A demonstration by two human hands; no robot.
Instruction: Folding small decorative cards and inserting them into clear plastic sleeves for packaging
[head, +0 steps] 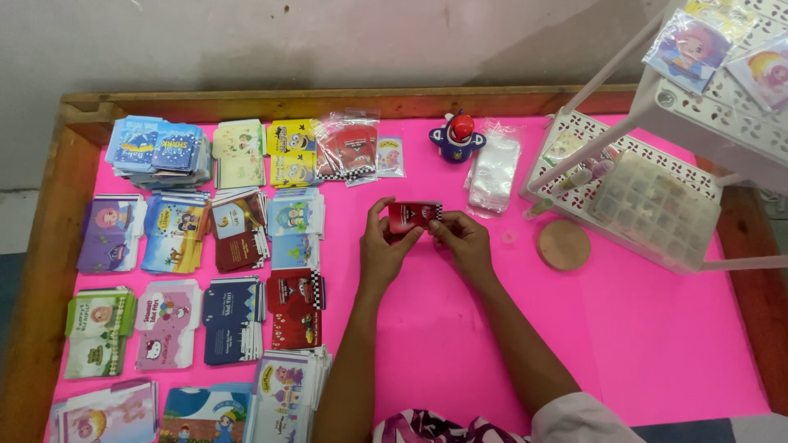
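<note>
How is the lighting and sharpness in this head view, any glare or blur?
Head view: even, soft light; faint shadows under both hands, left hand and right hand, on the bright pink tabletop; mild glare on the clear plastic sleeves stack; the white rack looks slightly soft.

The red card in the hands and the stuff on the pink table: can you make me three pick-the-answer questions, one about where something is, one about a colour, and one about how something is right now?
1. Where is the round wooden disc?
A. right of the hands, by the white rack
B. on the card stacks
C. in a hand

2. What colour is the table cover?
A. green
B. pink
C. yellow

3. How is the small red card held?
A. lying flat, untouched
B. by the left hand only
C. by both the left hand and the right hand, above the table

Answers: 1 A, the disc lies beside the rack's lower shelf; 2 B, the bare cover shows bright pink; 3 C, fingers of each hand pinch one end.
</note>
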